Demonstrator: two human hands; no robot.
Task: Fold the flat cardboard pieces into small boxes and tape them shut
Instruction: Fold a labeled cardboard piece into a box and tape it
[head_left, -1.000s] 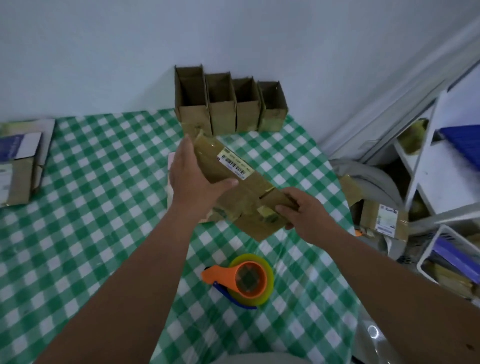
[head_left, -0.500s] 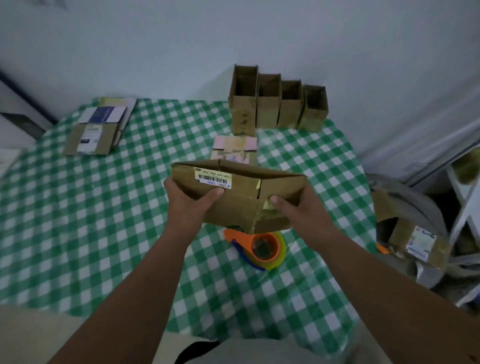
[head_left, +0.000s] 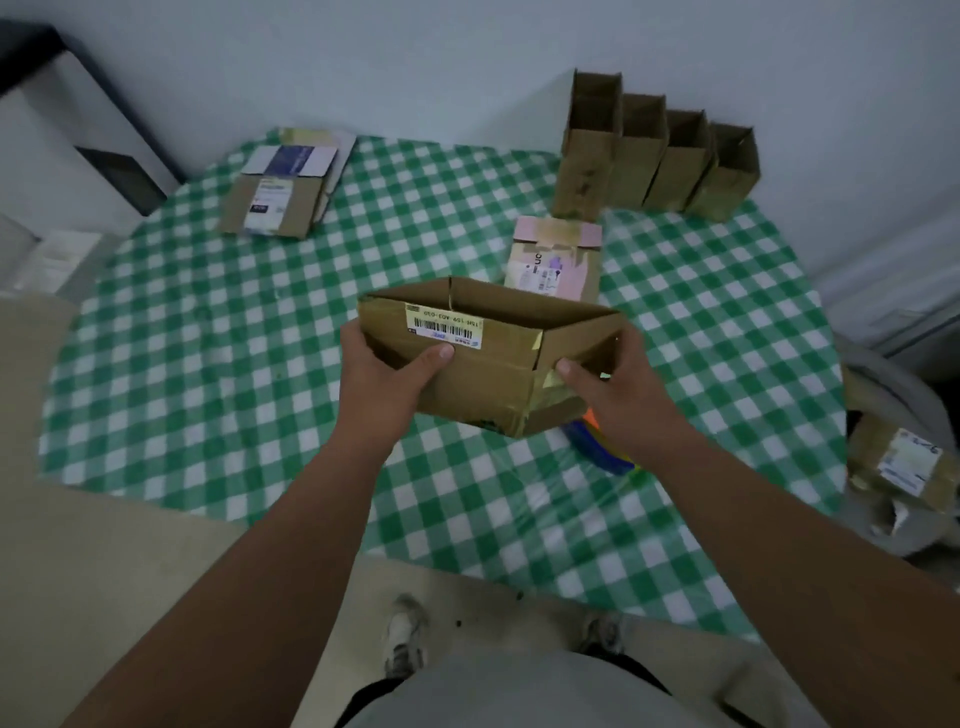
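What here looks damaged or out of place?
The held cardboard box carries wrinkled old tape and a dark scuff at its lower corner. A labelled box lies off the table, right.

Table under a green-and-white checked cloth, pushed against a pale wall. Beige floor below the near edge. Two light sneakers visible on the floor at the bottom, grey shorts in front of them. Far left: a white cabinet or appliance with a dark top edge, details unclear. Right of the table: a grey rounded object, can't tell what it is.
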